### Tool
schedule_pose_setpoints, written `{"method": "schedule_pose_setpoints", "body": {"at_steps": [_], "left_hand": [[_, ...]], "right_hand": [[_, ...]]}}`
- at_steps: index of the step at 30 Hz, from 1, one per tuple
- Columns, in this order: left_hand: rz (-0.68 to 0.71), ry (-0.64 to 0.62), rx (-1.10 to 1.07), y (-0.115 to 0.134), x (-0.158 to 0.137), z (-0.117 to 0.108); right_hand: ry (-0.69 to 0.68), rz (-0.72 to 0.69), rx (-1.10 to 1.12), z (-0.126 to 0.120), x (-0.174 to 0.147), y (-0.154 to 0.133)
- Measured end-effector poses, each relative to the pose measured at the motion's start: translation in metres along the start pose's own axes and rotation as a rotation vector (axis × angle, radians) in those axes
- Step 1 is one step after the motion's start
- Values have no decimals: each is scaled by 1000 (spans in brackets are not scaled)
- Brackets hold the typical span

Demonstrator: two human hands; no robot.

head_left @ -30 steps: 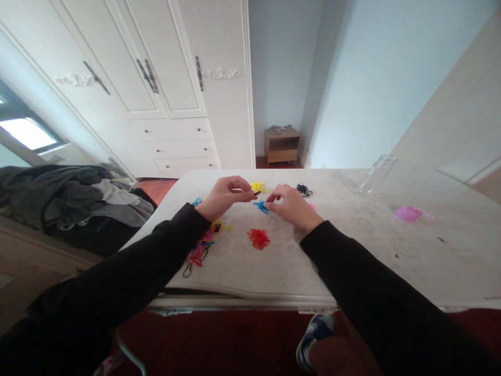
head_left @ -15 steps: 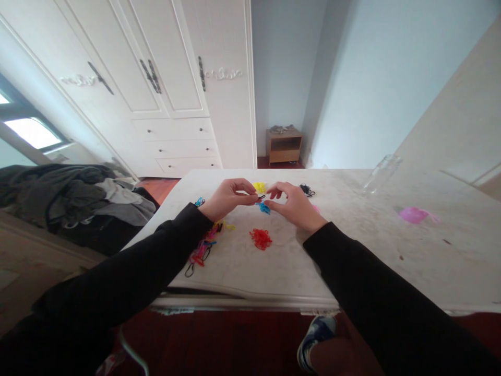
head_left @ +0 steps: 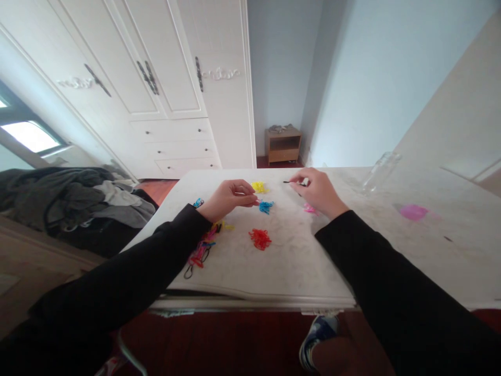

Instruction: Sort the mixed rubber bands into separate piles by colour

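Observation:
My right hand (head_left: 320,192) pinches a black rubber band (head_left: 286,181) over the far part of the table, largely hiding the black pile behind it. Just below that hand lies a small pink pile of bands (head_left: 310,208). My left hand (head_left: 229,199) hovers with thumb and fingers closed together; whatever is at its fingertips is too small to name. Close to those fingertips are a blue pile (head_left: 265,207) and a yellow pile (head_left: 259,187). A red pile (head_left: 260,239) sits nearer to me. Mixed coloured bands (head_left: 201,253) are spread beside my left forearm, partly covered.
On the white table (head_left: 391,261) a clear glass bottle (head_left: 381,172) stands tilted in view at the far right, with a pink balloon-like item (head_left: 414,211) nearer. Dark clothes (head_left: 70,198) are heaped left of the table. A wardrobe (head_left: 172,62) stands behind.
The black rubber band has gone from my left hand's fingertips to my right hand, which has moved right and away from me to the black pile. My left hand has barely moved.

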State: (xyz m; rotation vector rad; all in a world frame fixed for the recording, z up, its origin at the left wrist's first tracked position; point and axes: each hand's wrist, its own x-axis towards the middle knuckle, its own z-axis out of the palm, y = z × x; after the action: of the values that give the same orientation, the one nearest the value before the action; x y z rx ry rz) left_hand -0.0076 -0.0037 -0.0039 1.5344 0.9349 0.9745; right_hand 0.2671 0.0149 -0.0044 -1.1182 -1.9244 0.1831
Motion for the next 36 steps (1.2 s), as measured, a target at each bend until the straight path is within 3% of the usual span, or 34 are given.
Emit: {"method": "schedule_pose_setpoints", "body": {"at_steps": [4, 8, 11, 15, 18, 20, 26, 36], "left_hand": [[6, 2, 27, -1, 1, -2], [0, 9, 63, -1, 3, -4], [14, 6, 59, 1, 2, -4], [25, -14, 53, 3, 2, -2], [42, -11, 73, 5, 2, -2], [51, -4, 75, 6, 2, -2], [29, -43, 93, 7, 0, 1], [64, -123, 142, 9, -1, -2]], "right_hand": [[83, 95, -154, -19, 0, 31], [64, 167, -183, -17, -4, 37], [33, 155, -160, -12, -5, 26], [48, 56, -14, 0, -7, -12], [-32, -96, 95, 16, -12, -43], [-87, -114, 145, 25, -15, -55], [-186, -119, 212, 36, -20, -58], [-195, -117, 176, 26, -16, -55]]}}
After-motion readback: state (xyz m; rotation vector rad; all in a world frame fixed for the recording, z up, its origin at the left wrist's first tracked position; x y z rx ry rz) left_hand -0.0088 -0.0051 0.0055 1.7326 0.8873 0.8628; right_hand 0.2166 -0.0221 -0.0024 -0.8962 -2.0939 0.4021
